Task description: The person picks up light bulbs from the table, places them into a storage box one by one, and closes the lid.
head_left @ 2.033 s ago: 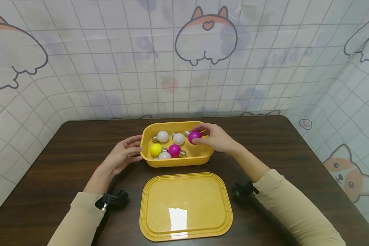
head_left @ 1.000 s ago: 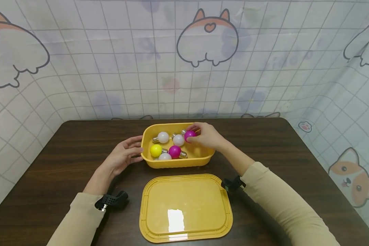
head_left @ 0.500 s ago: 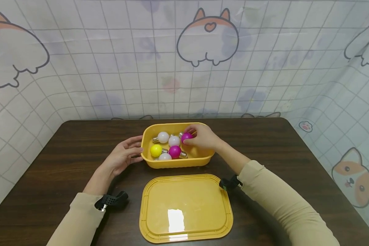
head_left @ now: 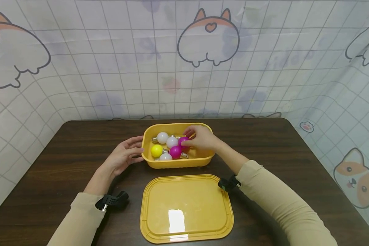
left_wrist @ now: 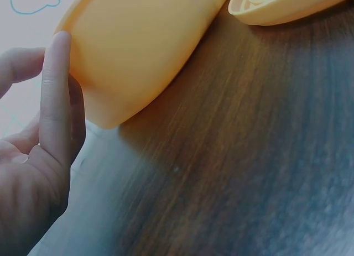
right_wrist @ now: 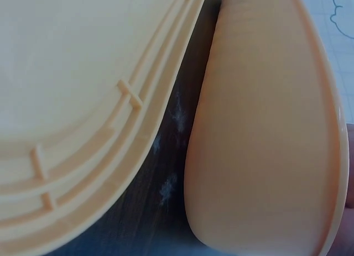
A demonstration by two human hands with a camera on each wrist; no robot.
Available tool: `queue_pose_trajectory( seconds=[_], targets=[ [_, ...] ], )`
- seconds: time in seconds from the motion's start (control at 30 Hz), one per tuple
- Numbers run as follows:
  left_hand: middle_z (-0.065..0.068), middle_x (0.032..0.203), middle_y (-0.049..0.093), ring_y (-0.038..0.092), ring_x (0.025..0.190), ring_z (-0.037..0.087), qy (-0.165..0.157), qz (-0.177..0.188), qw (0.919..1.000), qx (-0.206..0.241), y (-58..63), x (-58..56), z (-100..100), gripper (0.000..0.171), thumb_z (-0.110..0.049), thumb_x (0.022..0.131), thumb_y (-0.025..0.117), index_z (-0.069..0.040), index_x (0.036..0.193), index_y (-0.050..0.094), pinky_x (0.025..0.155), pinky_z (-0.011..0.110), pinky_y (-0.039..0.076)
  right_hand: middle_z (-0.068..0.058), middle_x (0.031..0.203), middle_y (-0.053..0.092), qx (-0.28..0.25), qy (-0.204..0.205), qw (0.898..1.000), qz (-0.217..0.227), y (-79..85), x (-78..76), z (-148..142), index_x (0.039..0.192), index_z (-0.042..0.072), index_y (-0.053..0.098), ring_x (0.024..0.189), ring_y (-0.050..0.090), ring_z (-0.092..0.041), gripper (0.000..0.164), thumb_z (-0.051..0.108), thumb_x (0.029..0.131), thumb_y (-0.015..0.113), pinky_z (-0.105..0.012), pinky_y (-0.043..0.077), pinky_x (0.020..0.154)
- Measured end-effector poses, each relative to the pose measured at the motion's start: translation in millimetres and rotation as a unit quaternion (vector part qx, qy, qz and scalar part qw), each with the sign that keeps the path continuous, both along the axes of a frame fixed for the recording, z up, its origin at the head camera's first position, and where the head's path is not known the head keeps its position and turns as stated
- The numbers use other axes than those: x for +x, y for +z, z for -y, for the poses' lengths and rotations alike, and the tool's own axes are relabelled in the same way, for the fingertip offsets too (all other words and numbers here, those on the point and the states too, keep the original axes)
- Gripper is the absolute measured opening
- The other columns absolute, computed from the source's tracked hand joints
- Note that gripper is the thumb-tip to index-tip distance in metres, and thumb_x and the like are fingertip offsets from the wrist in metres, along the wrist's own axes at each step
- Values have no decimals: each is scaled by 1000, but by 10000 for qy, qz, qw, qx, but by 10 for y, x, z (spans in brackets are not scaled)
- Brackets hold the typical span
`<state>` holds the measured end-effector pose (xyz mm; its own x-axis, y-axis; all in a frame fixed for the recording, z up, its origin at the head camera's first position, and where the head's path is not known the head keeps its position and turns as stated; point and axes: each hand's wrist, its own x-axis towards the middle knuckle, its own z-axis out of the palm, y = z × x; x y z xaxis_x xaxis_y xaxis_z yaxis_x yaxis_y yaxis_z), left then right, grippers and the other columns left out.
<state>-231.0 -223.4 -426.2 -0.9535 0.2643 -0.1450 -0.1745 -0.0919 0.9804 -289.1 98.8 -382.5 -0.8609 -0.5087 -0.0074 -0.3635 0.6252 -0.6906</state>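
Observation:
A yellow plastic bin (head_left: 178,164) stands on the table holding several light bulbs. Inside, my right hand (head_left: 203,138) pinches a magenta bulb (head_left: 182,140) between thumb and fingers. It lies close against another magenta bulb (head_left: 175,152) and a white bulb (head_left: 172,142). A yellow bulb (head_left: 156,150) and two more white ones, one at the back (head_left: 163,137) and one by the front wall (head_left: 165,156), are on the left. My left hand (head_left: 123,155) touches the bin's left end with fairly straight fingers. The right wrist view catches only a sliver of fingers beyond the bin wall.
Nearer to me, a yellow lid (head_left: 187,205) lies flat on the dark wooden table (head_left: 80,164), just short of the bin. My right wrist's camera (head_left: 228,183) hangs over the lid's right edge. A patterned cloth wall (head_left: 129,78) rises behind the table.
My right hand has moved left and slightly toward me within the bin, carrying the magenta bulb. The middle white bulb has shifted left a little. The left hand stays put.

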Motion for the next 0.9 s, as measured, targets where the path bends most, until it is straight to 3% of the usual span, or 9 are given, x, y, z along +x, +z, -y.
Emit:
queue_pose_trajectory(
  seconds=[0.37,0.6,0.9],
  targets=[
    [21,135,55,70,100,20,20,-20,9999,-103,12,-8,-6,61,1,102,60,-1,157,33,85,33,61,-17,121,67,-446,-113,9989,76,20,19,-1,123,-3,65,108,68,-30,41,24,94,77,-37,57,94],
    [23,136,53,70,100,20,56,-35,9999,-121,16,-3,-1,61,2,102,60,0,156,34,84,33,61,-12,121,67,-562,-452,9970,-266,101,70,-43,120,4,68,111,65,-31,33,28,98,73,-42,55,96],
    [27,140,49,69,100,20,55,45,9993,-379,37,29,5,64,-7,102,65,-3,157,34,87,31,60,-13,126,62,-649,-498,9934,-803,49,75,-246,121,5,67,114,65,-30,28,24,101,69,-44,56,95]
  ],
)
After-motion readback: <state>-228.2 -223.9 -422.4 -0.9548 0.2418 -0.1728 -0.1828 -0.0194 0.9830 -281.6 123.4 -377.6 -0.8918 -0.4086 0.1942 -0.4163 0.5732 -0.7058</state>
